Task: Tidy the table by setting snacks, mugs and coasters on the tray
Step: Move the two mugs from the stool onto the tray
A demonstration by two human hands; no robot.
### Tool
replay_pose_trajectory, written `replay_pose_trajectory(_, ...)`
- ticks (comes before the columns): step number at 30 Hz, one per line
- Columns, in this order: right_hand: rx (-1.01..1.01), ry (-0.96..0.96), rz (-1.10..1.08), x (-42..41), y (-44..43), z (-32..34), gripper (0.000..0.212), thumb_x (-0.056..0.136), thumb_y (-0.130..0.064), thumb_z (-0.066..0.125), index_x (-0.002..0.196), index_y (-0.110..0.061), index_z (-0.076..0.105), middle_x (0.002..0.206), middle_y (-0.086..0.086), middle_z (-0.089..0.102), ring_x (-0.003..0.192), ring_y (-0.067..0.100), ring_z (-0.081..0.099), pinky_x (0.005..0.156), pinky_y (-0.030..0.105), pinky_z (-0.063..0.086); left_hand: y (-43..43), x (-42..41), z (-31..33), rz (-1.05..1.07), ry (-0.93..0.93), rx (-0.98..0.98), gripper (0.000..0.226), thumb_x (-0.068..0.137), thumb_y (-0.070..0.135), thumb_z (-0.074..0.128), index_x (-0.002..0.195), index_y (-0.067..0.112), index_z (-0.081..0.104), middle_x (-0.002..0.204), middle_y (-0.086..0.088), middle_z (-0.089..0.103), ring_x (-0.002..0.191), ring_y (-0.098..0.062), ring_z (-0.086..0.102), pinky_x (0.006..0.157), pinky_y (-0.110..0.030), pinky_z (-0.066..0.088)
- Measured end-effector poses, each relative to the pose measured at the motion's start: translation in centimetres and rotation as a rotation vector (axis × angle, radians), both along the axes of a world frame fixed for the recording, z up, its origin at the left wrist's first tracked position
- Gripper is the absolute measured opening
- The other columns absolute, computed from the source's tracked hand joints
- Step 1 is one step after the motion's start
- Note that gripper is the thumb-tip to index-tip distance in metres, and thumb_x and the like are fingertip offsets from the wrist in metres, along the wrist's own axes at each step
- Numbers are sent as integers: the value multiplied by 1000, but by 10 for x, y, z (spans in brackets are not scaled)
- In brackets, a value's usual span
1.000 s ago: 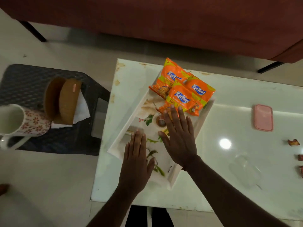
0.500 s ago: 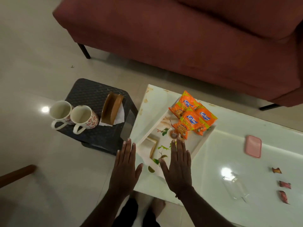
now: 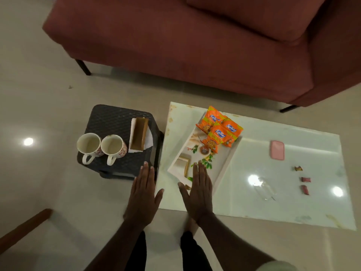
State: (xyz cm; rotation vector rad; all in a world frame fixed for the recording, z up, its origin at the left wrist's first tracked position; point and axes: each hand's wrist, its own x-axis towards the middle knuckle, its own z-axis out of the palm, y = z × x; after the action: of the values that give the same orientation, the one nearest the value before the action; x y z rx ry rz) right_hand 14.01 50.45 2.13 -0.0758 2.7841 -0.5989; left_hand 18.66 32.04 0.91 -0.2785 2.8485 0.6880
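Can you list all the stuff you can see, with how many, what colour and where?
Snack packets: three, orange, far end of tray.
Tray: one, white with leaf print, on table.
Table: one, glossy white.
Mugs: two, white with red flowers, on stool.
Coaster holder: one, brown, on stool beside mugs.
Stool: one, dark, left of table.
Pink case: one, on table.
Wrapped sweets: three, table's right edge.
Sofa: one, maroon, behind.
Left hand: open, empty.
Right hand: open, empty, over tray.
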Motion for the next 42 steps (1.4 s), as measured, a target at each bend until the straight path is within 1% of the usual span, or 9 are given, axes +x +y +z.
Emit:
replay_pose_trajectory(4,-294,-78,-312,1,-57,15,74,95,-64,37,156,-27,18,162,-7,24,149,11,21,120,35,20,-35,-5,30,216,41,319,68,92,46,53,150,25,25,156,7,27,138,-9,34,105,-29,37)
replay_pose_trajectory(7,-702,-205,-588,-5,-110,23,55,98,-50,48,147,-27,42,147,-8,50,134,10,47,114,36,36,-76,-9,47,502,4,641,41,93,50,48,132,37,49,126,14,61,104,-2,62,89,-34,53)
replay_pose_trajectory(9,-901,-268,-742,-11,-143,27,39,101,-42,48,136,-26,54,128,0,65,115,15,62,97,33,49,-106,-9,51,603,24,703,26,94,45,50,117,39,59,103,11,70,81,-3,68,73,-33,55)
replay_pose_trajectory(12,-1059,-425,-835,-16,-187,25,36,102,-44,43,121,-20,61,104,6,74,89,18,69,73,29,48,-150,-4,44,703,79,720,23,93,39,55,115,34,62,93,8,70,70,-8,69,57,-27,52)
replay_pose_trajectory(16,-1059,-753,-741,-16,-224,5,54,99,-61,27,120,-24,61,91,3,73,75,13,65,70,32,44,-201,-1,18,902,12,793,31,91,32,59,122,30,53,91,4,73,56,-12,66,46,-24,48)
replay_pose_trajectory(21,-970,-950,-561,-14,-242,-32,63,93,-72,15,121,-34,56,103,5,70,84,15,64,77,33,48,-236,-8,-19,938,-214,965,33,92,39,55,124,29,51,90,-5,75,53,-16,59,50,-28,48)
replay_pose_trajectory(26,-953,-988,-518,-25,-253,-54,53,95,-70,14,103,-44,59,99,-1,71,83,13,65,77,32,49,-241,-21,-47,900,-189,836,20,94,37,53,109,26,60,87,-2,60,66,-14,50,60,-29,47)
replay_pose_trajectory(34,-959,-1003,-434,-33,-269,-66,51,102,-55,25,131,-25,55,99,-5,69,92,14,64,83,34,48,-244,-33,-59,928,-179,984,24,95,37,52,95,20,69,89,-1,67,75,-15,60,70,-30,48)
replay_pose_trajectory(42,-992,-738,-577,-17,-291,-78,27,106,-30,36,90,-20,55,78,2,61,70,12,53,64,22,45,-250,-27,-70,796,-62,947,30,98,30,50,94,7,68,90,-5,69,84,-13,66,72,-19,52)
